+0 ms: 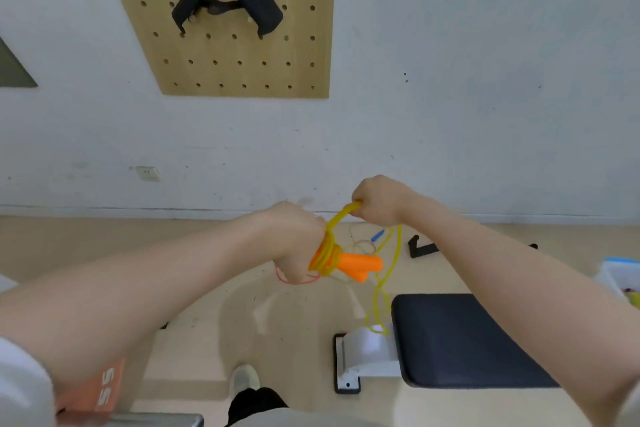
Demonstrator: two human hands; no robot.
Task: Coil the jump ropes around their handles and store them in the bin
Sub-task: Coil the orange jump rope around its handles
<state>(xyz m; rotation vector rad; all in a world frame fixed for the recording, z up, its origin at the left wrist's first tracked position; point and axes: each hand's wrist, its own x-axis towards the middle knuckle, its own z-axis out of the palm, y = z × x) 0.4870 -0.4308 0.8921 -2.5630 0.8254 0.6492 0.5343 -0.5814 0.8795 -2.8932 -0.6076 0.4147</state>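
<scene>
My left hand (294, 239) grips the two orange handles (360, 265) of a jump rope, held side by side and pointing right. Several turns of yellow rope (327, 255) are wound around the handles beside my fist. My right hand (377, 201) is up and to the right, gripping a yellow strand that runs tight to the coil. The loose rope tail (384, 284) hangs down to the white bench end. On the floor behind lie a thin rope loop (363, 246) and a blue handle (377, 236). A thin red rope (294, 280) shows under my left hand.
A black padded bench (467, 340) with a white frame end (367, 354) stands at lower right. A white bin (620, 277) sits at the right edge. An orange box (100, 392) is at lower left. My foot (244, 380) is below. A pegboard (242, 55) hangs on the wall.
</scene>
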